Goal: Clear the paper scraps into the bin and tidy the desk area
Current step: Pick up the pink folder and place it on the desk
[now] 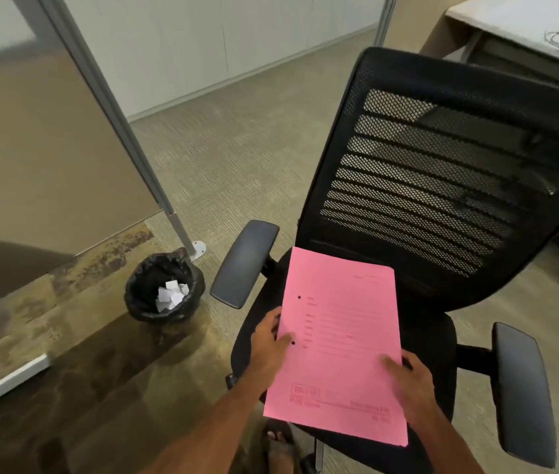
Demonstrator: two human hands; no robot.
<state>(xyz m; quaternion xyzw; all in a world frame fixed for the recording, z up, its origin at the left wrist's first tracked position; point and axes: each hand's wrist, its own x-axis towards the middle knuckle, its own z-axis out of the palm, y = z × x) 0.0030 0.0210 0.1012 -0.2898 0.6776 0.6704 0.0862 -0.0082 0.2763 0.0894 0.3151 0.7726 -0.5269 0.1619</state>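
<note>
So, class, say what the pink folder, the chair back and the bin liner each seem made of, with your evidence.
The pink folder: thin matte card or paper, going by its printed lines, punched holes and sheen-free face. The chair back: black mesh, probably synthetic; light shows through its perforations. The bin liner: thin glossy black plastic, crinkled over the rim.

Bare arms, and one foot in a sandal.
The left hand (267,340) and right hand (411,381) have bare, sleeveless forearms; below the office chair's (442,165) seat front, toes in a dark open sandal (279,437).
</note>
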